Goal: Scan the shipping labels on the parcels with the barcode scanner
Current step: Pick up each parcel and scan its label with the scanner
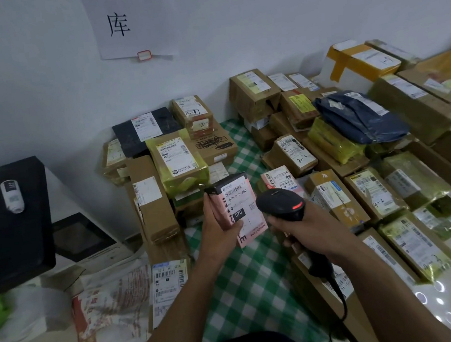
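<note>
Head view, parcel room: a person's left hand (216, 226) holds up a pink parcel (250, 229) while the right hand (301, 228) levels a barcode scanner (278, 204) beside it. Both are above a green-and-white checked cloth (244, 285) laid between stacks of brown cartons (152, 200).

The parcel is a slim box, pink with dark lettering and a black far end. Its upper face is largely covered by a white shipping label (239, 197) printed with a barcode, "070-070-A80" and a black patch reading "070". Its long axis runs from far left down to near right, label face turned up to the camera. The left thumb lies across that face at the label's lower edge and the palm cups the left side; the other fingers are hidden behind the box.

The scanner is black and pistol-shaped, with a red light glowing on the back of its head. Its nose points left toward the parcel, just beside the label. Its handle slopes down and back toward the person, with a dark cable trailing from the butt. The right fingers are wrapped round the handle.

A dark blue mailing bag (363, 117) tops the cartons at right, and a paper sign (130, 22) hangs on the white wall.
</note>
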`<state>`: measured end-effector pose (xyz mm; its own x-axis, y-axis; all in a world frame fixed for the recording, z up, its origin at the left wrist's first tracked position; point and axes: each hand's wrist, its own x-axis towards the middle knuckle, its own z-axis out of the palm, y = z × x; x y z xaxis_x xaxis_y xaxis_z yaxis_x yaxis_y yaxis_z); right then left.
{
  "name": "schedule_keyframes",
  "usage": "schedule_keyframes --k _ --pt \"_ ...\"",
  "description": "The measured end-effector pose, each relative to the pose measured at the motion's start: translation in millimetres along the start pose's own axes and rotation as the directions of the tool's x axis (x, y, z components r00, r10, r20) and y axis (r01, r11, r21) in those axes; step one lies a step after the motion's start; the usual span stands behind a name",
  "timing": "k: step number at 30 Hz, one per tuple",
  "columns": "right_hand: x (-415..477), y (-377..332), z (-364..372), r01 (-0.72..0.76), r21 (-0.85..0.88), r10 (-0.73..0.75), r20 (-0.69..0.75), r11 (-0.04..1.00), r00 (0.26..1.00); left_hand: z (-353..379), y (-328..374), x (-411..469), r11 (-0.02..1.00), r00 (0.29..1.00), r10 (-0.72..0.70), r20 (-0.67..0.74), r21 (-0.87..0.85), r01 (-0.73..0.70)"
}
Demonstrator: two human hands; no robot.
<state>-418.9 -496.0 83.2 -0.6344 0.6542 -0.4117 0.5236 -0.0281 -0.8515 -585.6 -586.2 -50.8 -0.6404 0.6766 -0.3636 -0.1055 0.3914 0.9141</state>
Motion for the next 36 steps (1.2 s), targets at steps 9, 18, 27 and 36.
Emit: schedule_keyframes --k 9,18,27,36 --pt "-0.7 27.0 -11.2 -0.078 -0.054 0.074 -0.080 0.995 0.994 41.0 -49.4 -12.0 0.960 0.953 -0.263 0.153 -0.053 0.274" --pt "3.9 40.8 -5.6 -0.122 0.002 0.121 -0.084 0.993 0.989 90.2 -98.5 2.3 0.962 0.959 -0.238 0.152 0.176 0.211" --pt "11.7 42.1 3.7 -0.126 0.007 0.127 -0.076 0.992 0.989 68.5 -73.1 -24.4 0.968 0.946 -0.160 0.283 0.235 0.094" --pt "18.5 34.1 47.1 -0.010 -0.007 0.010 0.063 1.000 0.998 -17.3 -40.3 -87.2 0.868 0.948 0.292 -0.129 0.452 -0.206"
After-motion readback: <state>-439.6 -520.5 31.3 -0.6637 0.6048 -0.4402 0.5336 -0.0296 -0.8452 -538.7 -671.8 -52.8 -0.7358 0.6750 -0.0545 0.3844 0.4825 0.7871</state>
